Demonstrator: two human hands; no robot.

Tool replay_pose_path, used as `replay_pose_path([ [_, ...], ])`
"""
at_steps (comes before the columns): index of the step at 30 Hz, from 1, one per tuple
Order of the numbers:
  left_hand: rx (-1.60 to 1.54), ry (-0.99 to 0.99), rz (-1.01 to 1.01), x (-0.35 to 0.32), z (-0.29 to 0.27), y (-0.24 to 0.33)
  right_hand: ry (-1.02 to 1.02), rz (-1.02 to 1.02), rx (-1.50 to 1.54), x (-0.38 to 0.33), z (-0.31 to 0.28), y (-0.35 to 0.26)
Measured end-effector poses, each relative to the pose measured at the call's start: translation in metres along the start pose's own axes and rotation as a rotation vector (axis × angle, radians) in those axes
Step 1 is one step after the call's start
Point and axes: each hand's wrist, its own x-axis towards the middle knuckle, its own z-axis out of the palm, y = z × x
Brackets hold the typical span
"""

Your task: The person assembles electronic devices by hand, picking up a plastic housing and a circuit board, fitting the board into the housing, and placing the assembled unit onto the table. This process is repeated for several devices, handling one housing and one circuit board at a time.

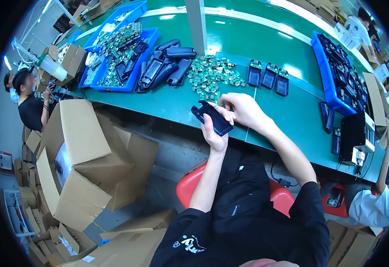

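Observation:
My left hand (pixel 215 137) grips a black plastic housing shell (pixel 220 123), hollow side up and tilted, over the near edge of the bench. Close against the shell's far right side is my right hand (pixel 244 109), its fingers bent and closed together. Whatever those fingers may hold is hidden. Just beyond my hands lies a loose heap of small green circuit boards (pixel 212 73). Three black shells (pixel 268 76) with green boards at their far ends stand in a row to the right of the heap. Several black housings (pixel 162 66) are piled to its left.
Blue trays (pixel 127 88) of boards and housings stand at the left. Another blue tray (pixel 334 95) full of black shells is at the right, beside a black box-shaped device (pixel 353 135). A metal post (pixel 197 31) rises from the green bench (pixel 167 109). Open cartons (pixel 85 133) crowd the left floor.

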Motion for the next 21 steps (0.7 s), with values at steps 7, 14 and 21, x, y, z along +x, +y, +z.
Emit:
replay_pose_path([
  [7, 0.2, 0.111, -0.16, 0.008, 0.011, 0.001, 0.067, 0.109, 0.312, -0.017, -0.036, 0.024],
  [14, 0.403, -0.022, -0.366, 0.022, 0.011, -0.005, 0.347, 0.1, 0.535, -0.048, -0.066, 0.047],
  [21, 0.451, -0.174, -0.537, 0.026, 0.013, 0.005, 0.424, -0.078, 0.31, -0.05, -0.066, 0.032],
])
